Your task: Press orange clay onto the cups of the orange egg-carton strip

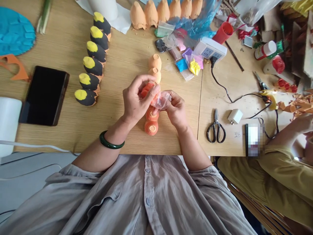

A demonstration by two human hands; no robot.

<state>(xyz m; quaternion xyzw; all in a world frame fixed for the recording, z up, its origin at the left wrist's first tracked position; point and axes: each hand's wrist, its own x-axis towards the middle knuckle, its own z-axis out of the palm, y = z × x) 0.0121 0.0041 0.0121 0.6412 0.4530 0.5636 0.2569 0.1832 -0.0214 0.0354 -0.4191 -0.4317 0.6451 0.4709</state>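
Note:
Orange modelling clay [147,89] is held in my left hand [137,99], its fingers curled around it. My right hand [176,107] pinches a clear plastic bag [163,100], which reaches across to the clay; whether some clay is still inside it I cannot tell. Beneath both hands a row of rounded egg-carton cups [155,62] lies on the table. The far cups are pale orange, and the near cups [151,127] look coated in deeper orange. The middle of the row is hidden by my hands.
Black cups with yellow tops [90,64] form a row at left, beside a dark phone [44,95]. Clay packets [181,65], a power strip [210,49] and a red cup [223,32] lie beyond. Scissors [216,126] and a charger [235,116] lie right, near another person's arm [288,130].

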